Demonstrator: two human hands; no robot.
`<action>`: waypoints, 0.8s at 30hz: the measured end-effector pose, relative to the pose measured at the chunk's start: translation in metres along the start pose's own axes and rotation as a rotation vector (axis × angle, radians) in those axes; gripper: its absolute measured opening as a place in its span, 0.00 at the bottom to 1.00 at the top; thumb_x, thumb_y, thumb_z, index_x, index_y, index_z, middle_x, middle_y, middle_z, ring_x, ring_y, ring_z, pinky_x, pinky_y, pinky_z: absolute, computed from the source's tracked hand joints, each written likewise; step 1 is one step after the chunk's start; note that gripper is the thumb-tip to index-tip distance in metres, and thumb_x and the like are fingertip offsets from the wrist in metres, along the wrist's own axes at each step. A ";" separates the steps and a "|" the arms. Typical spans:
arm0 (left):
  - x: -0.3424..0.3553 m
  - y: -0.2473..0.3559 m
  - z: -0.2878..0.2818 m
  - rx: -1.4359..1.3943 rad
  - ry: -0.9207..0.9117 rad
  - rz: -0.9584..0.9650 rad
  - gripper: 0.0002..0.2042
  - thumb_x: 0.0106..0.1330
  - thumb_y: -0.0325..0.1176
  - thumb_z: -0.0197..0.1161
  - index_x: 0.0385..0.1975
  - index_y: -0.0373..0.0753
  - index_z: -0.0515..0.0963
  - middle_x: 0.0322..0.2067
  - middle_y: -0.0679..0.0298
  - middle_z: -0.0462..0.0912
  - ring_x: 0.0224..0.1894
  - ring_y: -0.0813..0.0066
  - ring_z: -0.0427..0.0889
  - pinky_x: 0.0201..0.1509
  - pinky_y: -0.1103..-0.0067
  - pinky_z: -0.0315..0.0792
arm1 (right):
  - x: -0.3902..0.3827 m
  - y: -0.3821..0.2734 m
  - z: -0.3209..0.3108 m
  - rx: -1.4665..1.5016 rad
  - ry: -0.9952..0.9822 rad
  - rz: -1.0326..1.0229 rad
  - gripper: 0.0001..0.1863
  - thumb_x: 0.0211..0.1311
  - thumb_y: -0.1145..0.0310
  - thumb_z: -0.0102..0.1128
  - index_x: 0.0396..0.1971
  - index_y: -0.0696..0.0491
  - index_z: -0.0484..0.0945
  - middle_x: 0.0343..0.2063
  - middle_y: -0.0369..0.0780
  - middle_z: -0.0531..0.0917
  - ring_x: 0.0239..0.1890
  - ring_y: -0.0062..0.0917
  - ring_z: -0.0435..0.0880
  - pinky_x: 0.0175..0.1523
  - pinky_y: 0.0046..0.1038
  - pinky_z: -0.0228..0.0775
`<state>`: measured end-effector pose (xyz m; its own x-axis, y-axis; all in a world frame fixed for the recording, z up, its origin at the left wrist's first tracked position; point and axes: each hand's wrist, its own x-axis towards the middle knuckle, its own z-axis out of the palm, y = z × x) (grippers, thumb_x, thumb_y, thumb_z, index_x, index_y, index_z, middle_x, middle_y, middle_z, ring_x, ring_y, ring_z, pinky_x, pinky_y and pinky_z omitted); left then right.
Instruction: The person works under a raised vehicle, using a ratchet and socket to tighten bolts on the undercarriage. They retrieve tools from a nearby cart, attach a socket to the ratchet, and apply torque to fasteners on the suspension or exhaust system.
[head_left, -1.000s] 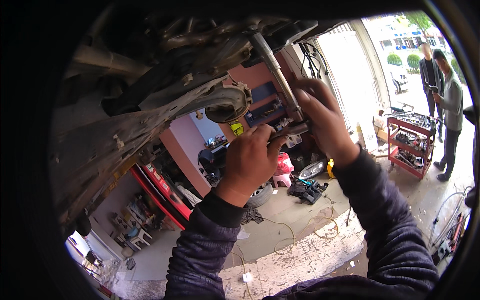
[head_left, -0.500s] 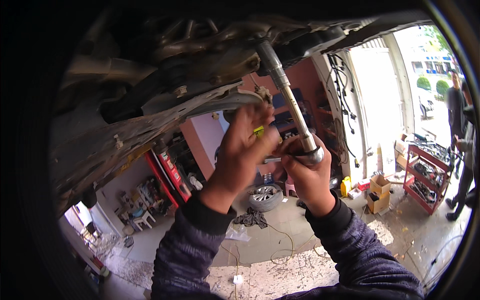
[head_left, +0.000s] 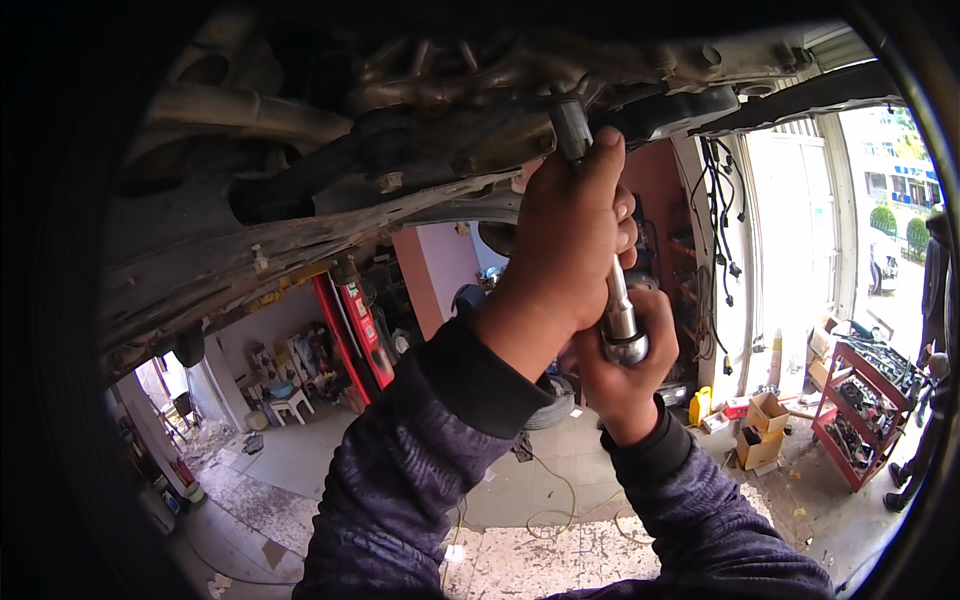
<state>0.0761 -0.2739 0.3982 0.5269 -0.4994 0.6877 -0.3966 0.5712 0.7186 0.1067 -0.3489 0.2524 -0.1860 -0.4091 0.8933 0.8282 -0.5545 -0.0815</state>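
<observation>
Overhead, a dark socket (head_left: 571, 128) points up at the greasy underside of a car (head_left: 430, 95); whether it sits on a bolt there I cannot tell. From the socket a shiny extension bar (head_left: 620, 300) slants down toward me. My left hand (head_left: 565, 240) is wrapped round the bar just below the socket, thumb pointing up along it. Lower down, my right hand (head_left: 640, 370) grips the round ratchet head (head_left: 627, 349) at the bar's bottom end. Most of the ratchet is hidden by my right hand.
A red tool cart (head_left: 850, 415) stands at the right beside a person (head_left: 930, 300). Cardboard boxes (head_left: 765, 430) and a yellow jug (head_left: 700, 405) are on the floor. Black cables (head_left: 718, 210) hang by the doorway. A red lift post (head_left: 350, 335) rises at the left.
My left hand, loose and blurred beside the bar before, has moved up and right and closed round it. My right hand stays on the ratchet head, slightly lower. The view has shifted a little.
</observation>
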 end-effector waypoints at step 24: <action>0.013 0.000 -0.004 0.086 0.024 0.016 0.17 0.79 0.45 0.68 0.31 0.46 0.71 0.21 0.73 0.71 0.19 0.80 0.68 0.29 0.73 0.68 | -0.001 0.003 0.006 -0.001 0.014 0.054 0.13 0.56 0.78 0.71 0.38 0.54 0.76 0.33 0.41 0.80 0.37 0.26 0.81 0.45 0.31 0.74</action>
<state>0.0864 -0.2775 0.4065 0.5373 -0.4743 0.6974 -0.4678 0.5205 0.7143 0.1126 -0.3461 0.2542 -0.1481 -0.4485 0.8814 0.8366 -0.5321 -0.1301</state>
